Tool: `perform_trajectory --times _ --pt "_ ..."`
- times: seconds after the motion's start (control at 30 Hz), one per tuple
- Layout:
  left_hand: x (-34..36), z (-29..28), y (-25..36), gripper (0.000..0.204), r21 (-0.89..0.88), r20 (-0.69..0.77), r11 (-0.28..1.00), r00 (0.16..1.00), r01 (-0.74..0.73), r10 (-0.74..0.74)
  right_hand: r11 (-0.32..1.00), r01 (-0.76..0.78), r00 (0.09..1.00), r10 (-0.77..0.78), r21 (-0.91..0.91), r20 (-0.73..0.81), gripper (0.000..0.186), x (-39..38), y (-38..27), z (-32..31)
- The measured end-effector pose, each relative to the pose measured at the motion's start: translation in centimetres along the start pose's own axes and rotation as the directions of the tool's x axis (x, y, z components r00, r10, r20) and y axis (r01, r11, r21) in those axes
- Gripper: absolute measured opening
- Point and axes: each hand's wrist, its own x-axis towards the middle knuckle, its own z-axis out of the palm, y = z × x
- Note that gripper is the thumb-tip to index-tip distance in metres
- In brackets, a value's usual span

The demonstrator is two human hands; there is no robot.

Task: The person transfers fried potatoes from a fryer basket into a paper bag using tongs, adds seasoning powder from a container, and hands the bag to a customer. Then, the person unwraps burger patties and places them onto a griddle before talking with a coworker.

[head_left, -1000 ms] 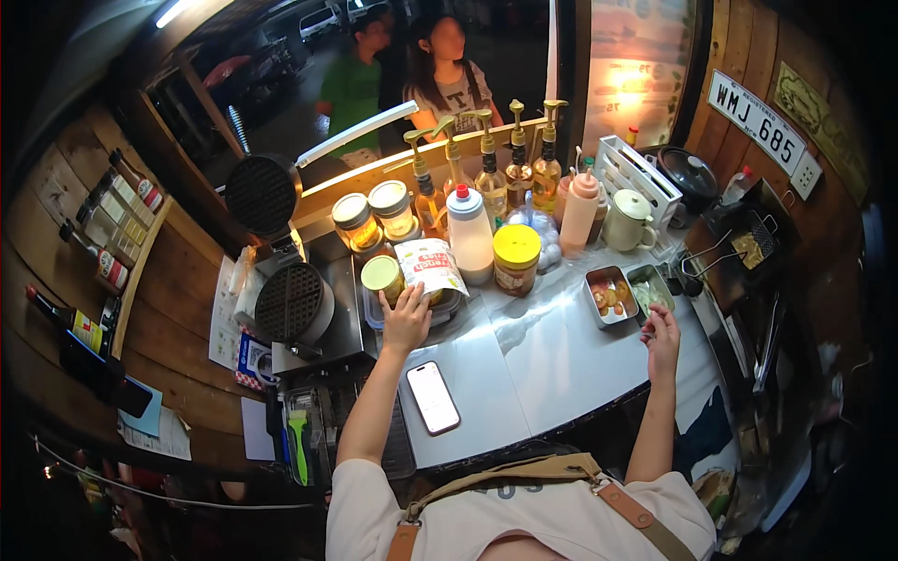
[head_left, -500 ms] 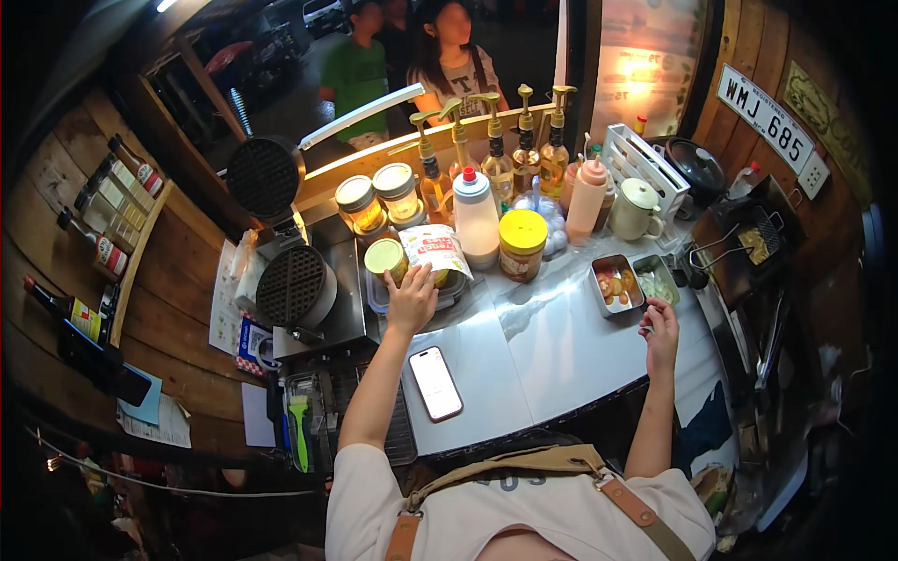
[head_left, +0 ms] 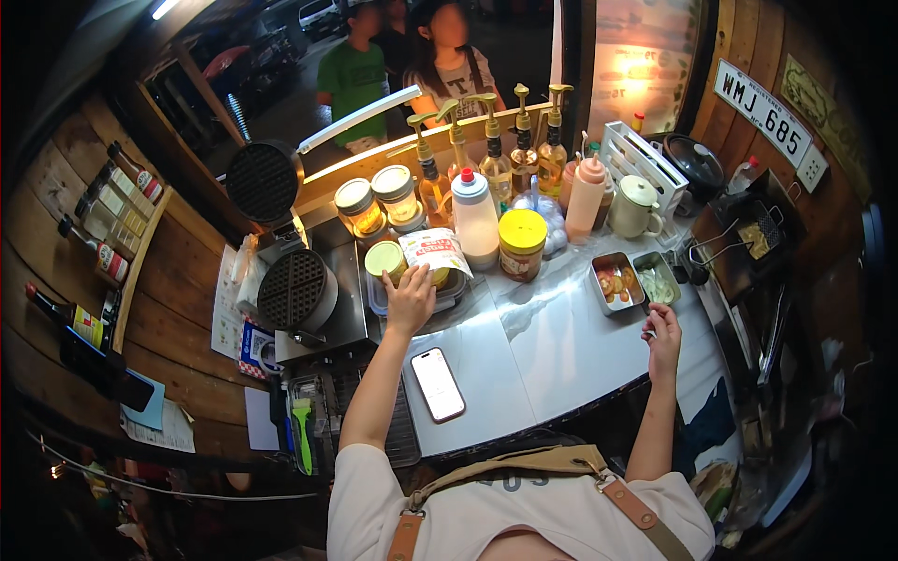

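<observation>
My left hand [head_left: 410,301] lies with its fingers spread at the front of a white printed packet [head_left: 438,251] and a jar with a pale lid [head_left: 384,259]. Both sit on a clear plastic container [head_left: 447,301]; the fingertips seem to touch the packet and jar. My right hand [head_left: 662,338] is raised over the counter's right side, its fingers curled in; whether anything is in them I cannot make out. Just beyond it are a metal tin of sliced tomatoes [head_left: 617,283] and another with pale green slices [head_left: 658,280]. A lit phone [head_left: 437,384] lies between my arms.
A round waffle iron [head_left: 297,290] stands raised open at left. Squeeze bottles [head_left: 475,220], a yellow-lidded jar [head_left: 522,245] and several pump bottles [head_left: 496,159] line the counter's back. A fryer with a wire basket [head_left: 756,238] is at right. People stand outside beyond the ledge.
My right hand has drawn slightly back and to the right from the tins, its fingers still curled. My left hand stays by the packet and jar. The view has shifted a little.
</observation>
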Motion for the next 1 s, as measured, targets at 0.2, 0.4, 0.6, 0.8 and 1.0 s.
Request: perform_trajectory --times 0.2,0.4,0.6,0.8,1.0 --pt "0.9 -0.2 -0.3 0.024 -0.015 0.057 1.0 0.998 0.015 -0.014 1.0 0.015 1.0 -0.015 -0.003 -0.008 0.017 -0.1 0.1 -0.3" --pt "2.3 -1.3 -0.9 0.019 -0.03 0.013 0.999 1.0 0.021 -0.021 1.0 0.019 1.0 -0.019 -0.007 -0.024 0.016 -0.4 -0.4 -0.5" --pt "4.8 -5.7 -0.8 0.016 -0.287 -0.13 0.95 0.978 0.122 -0.165 0.999 0.046 0.999 -0.046 -0.01 -0.029 0.015 -0.8 -0.8 -0.5" --pt "6.3 -13.7 2.5 0.013 -0.424 0.016 0.889 0.983 0.174 -0.185 0.87 0.375 0.927 -0.343 -0.321 0.154 0.012 -1.8 -1.2 3.2" --pt "4.6 -18.1 6.7 0.012 -0.527 0.279 0.85 0.947 0.013 0.159 0.265 0.896 0.443 -0.502 -0.356 0.742 0.026 -7.4 -4.5 13.5"
